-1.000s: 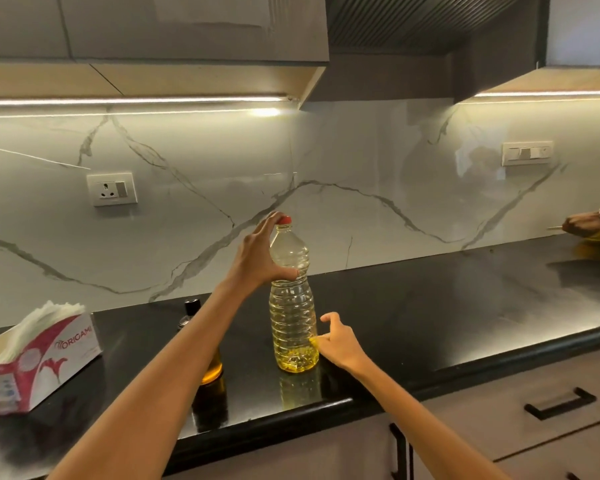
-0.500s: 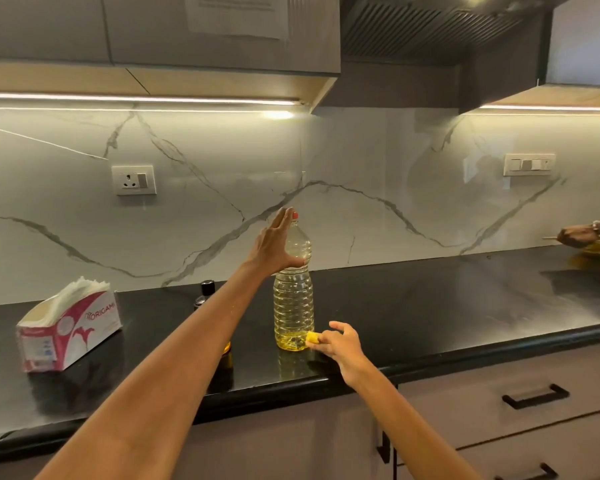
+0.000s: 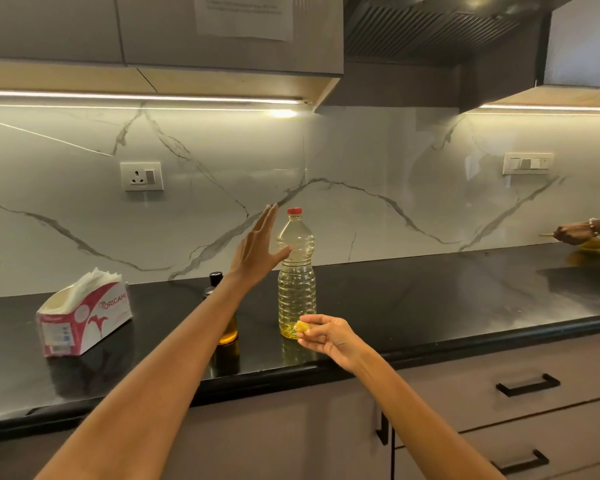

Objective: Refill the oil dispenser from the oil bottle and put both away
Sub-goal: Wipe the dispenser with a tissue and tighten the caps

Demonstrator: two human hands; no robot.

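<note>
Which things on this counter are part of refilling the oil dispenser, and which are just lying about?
Part of the job:
oil bottle, red cap on
oil dispenser, partly behind the left forearm
left hand, open beside the bottle
right hand, pinching a small yellow bit

Just lying about:
tissue box
wall socket
switch plate

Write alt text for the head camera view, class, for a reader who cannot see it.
A person's left hand, fingers straight, is beside a red-capped oil bottle standing on a black countertop, while the right hand pinches a small yellow item near the bottle's base. A dark-capped oil dispenser stands partly behind the left forearm, and a tissue box sits further left.
</note>
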